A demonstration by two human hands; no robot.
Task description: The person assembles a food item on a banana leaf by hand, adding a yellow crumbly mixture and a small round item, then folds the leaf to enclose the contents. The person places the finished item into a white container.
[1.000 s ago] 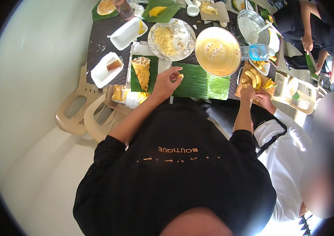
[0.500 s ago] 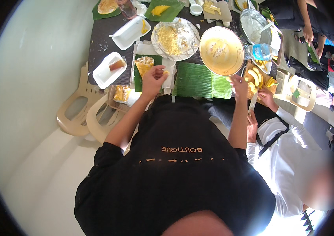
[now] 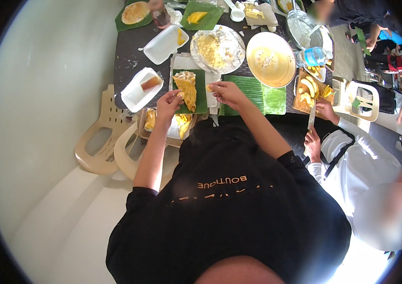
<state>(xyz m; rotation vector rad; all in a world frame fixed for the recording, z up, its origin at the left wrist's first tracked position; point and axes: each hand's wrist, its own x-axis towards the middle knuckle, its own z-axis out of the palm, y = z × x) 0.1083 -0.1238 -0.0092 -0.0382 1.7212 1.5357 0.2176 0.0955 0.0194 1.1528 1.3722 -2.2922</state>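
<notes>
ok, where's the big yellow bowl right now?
Head view, upper right of centre on the dark table: the yellow bowl sits just right of the white plate of food, above the green banana leaf, beyond the right hand.

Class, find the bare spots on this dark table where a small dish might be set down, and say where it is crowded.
Bare dark table shows left of the white foam tray. The wide green leaf right of the right hand lies bare. Crowded: around the yellow bowl and grey plate.

Dark table [image 3: 130, 57] under leaves [image 3: 250, 94], plates [image 3: 271, 59].
</notes>
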